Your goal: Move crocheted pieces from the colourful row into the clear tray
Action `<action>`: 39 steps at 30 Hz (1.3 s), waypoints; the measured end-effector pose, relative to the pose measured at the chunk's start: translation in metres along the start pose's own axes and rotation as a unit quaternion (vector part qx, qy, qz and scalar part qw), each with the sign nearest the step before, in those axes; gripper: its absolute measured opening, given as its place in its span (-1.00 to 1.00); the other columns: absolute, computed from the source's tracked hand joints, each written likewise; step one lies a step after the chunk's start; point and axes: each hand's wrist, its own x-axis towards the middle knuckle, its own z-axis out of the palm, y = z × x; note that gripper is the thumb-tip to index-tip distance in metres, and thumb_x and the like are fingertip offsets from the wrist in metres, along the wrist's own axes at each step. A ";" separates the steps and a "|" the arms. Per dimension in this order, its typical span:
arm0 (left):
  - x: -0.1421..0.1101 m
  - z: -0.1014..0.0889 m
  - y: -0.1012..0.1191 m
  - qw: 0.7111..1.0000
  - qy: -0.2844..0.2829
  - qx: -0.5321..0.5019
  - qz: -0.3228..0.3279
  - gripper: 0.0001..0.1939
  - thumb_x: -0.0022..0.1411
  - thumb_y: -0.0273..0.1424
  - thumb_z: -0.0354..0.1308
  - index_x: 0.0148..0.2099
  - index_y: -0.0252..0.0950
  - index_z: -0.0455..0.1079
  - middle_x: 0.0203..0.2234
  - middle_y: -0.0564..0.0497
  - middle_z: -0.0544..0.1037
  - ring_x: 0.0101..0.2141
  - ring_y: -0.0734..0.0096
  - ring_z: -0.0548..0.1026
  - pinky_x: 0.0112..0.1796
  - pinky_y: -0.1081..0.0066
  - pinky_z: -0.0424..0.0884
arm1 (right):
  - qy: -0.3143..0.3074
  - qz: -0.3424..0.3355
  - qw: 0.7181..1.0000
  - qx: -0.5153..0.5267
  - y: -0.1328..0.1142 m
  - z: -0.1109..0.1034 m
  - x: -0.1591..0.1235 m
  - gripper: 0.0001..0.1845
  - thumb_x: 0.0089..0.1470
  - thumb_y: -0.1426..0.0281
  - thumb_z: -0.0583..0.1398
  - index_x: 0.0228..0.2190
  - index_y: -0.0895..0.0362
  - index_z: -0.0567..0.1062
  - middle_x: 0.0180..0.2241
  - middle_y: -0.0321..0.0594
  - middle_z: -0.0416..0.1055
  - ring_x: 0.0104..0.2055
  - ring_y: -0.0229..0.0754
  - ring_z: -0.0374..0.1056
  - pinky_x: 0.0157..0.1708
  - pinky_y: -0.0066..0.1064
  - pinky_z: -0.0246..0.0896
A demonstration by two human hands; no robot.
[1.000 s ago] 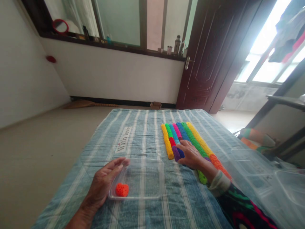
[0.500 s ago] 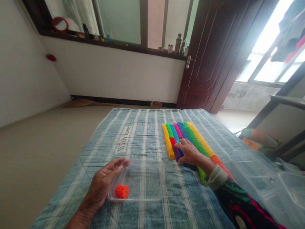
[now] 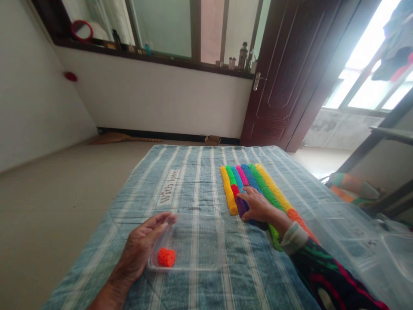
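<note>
My left hand (image 3: 143, 241) holds a clear plastic container (image 3: 196, 270) by its left side, fingers over the rim. Inside its near left corner lies an orange lump of bumpy modelling clay (image 3: 167, 257). My right hand (image 3: 258, 206) rests over a row of coloured clay rolls, thumb and fingers apart. Its fingertips touch around the purple roll (image 3: 240, 206) and the dark blue beside it. A yellow roll (image 3: 228, 189) forms the left side of the row; a green roll (image 3: 266, 187) and a yellow-orange roll (image 3: 274, 189) form the right. My palm hides some roll ends.
A striped blue cloth (image 3: 138, 193) covers the table. Clear plastic containers (image 3: 351, 232) stand at its right edge. Beyond are a dark red door (image 3: 284, 77) and a window ledge (image 3: 155, 58) with a flask (image 3: 243, 56). A broom (image 3: 116, 137) lies on the floor.
The view has shifted very slightly. Both hands, the container and the clay rolls keep nearly the same places.
</note>
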 end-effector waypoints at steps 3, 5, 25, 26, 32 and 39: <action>-0.001 0.001 0.001 1.000 0.001 -0.001 -0.002 -0.53 -0.19 -0.24 0.44 -0.18 -0.27 0.51 -0.28 -0.08 0.67 -0.06 0.09 0.55 0.12 0.17 0.34 | -0.003 0.002 1.000 -0.004 0.000 0.000 0.000 -0.15 -0.31 0.30 0.43 0.08 0.09 0.37 0.16 0.02 0.13 0.25 0.23 -0.03 0.11 -0.03 0.04; -0.001 0.001 0.001 1.000 -0.001 0.001 -0.001 -0.53 -0.19 -0.24 0.44 -0.17 -0.27 0.51 -0.27 -0.09 0.67 -0.07 0.11 0.56 0.11 0.20 0.36 | -0.004 0.002 1.000 -0.005 0.000 0.000 0.001 -0.15 -0.31 0.29 0.43 0.08 0.08 0.37 0.16 0.02 0.14 0.24 0.22 -0.02 0.11 -0.03 0.04; 0.000 0.000 0.001 1.000 -0.003 0.000 -0.002 -0.50 -0.21 -0.21 0.44 -0.17 -0.28 0.51 -0.27 -0.09 0.66 -0.08 0.14 0.56 0.07 0.29 0.39 | 0.004 0.003 1.000 -0.005 -0.001 0.002 0.000 -0.21 -0.31 0.33 0.42 0.04 0.09 0.40 0.12 0.00 0.18 0.20 0.18 0.07 0.07 -0.08 0.08; 0.000 0.000 0.001 1.000 -0.002 0.001 0.000 -0.50 -0.21 -0.22 0.44 -0.17 -0.28 0.51 -0.27 -0.09 0.66 -0.08 0.14 0.56 0.07 0.29 0.39 | 0.005 0.003 1.000 -0.004 -0.002 0.001 -0.001 -0.22 -0.30 0.33 0.42 0.03 0.09 0.41 0.11 0.00 0.19 0.19 0.17 0.08 0.07 -0.09 0.09; -0.001 0.001 0.001 1.000 0.004 0.005 0.014 -0.51 -0.23 -0.22 0.45 -0.20 -0.29 0.53 -0.29 -0.10 0.67 -0.09 0.10 0.57 0.01 0.28 0.46 | 0.014 0.000 1.000 0.000 -0.004 -0.001 -0.001 -0.29 -0.32 0.35 0.42 -0.04 0.10 0.44 0.04 -0.05 0.24 0.14 0.13 0.13 0.04 -0.13 0.12; 0.000 0.002 0.002 1.000 0.002 0.003 0.014 -0.51 -0.23 -0.20 0.45 -0.20 -0.28 0.54 -0.29 -0.10 0.67 -0.08 0.06 0.56 0.07 0.19 0.40 | 0.030 -0.006 1.000 0.007 -0.005 -0.002 -0.002 -0.39 -0.33 0.39 0.42 -0.13 0.11 0.46 -0.03 -0.08 0.29 0.08 0.09 0.19 0.01 -0.18 0.15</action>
